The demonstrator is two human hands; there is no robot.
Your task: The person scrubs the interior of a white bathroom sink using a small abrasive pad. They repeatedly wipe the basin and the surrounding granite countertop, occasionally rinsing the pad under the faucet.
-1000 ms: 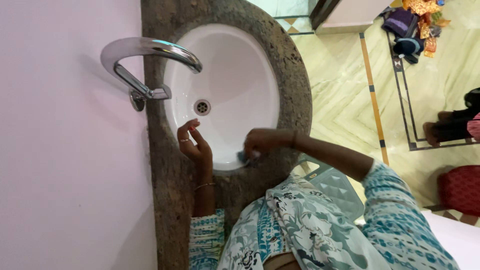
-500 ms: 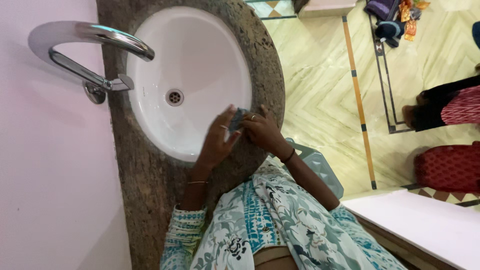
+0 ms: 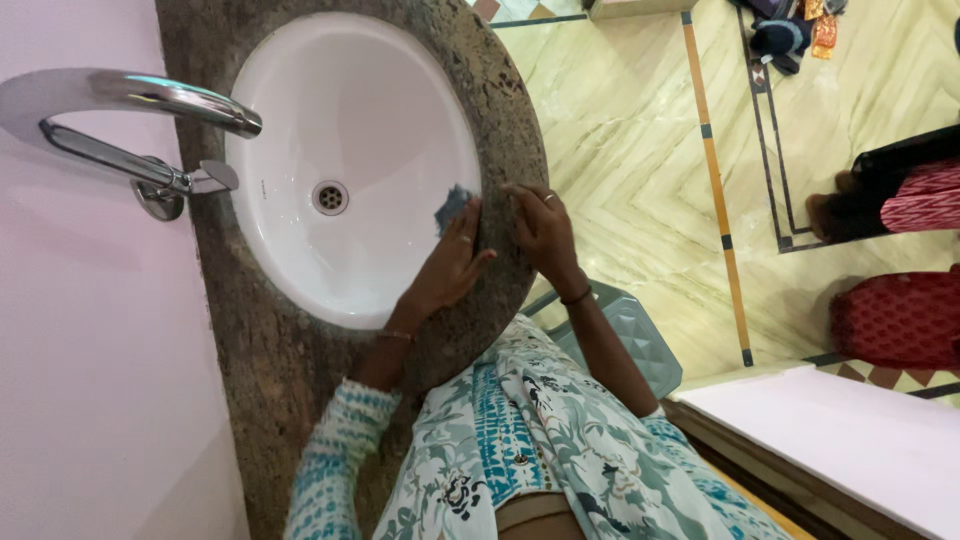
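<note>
Two hands of mine are at the near edge of the wash basin. My left hand has its fingers closed on a small blue-grey scrub pad, which it presses against the inner wall of the white bowl just below the rim, on the side nearest my body. My right hand lies flat and open on the speckled stone counter that rings the bowl. Its fingers are spread and it holds nothing, just beside the left hand but not touching the pad. The curved chrome tap arches over the far side of the bowl, and I see no water coming from it. The drain sits uncovered in the bottom. From how the bowl looks, I judge the scrubbing to be partway. The porcelain shows white and unmarked across most of its face, with no foam or standing water, though I cannot tell which stretches the pad has been over. The pad is at only one spot on the rim side, so the rest of the ring and the stone surround appear to be left. Behind my right arm a grey plastic seat stands on the patterned marble floor, and a white slab lies beside me. Well apart on that side, another person in red patterned clothing is partly in view, and a heap of coloured cloth lies far across the floor.
</note>
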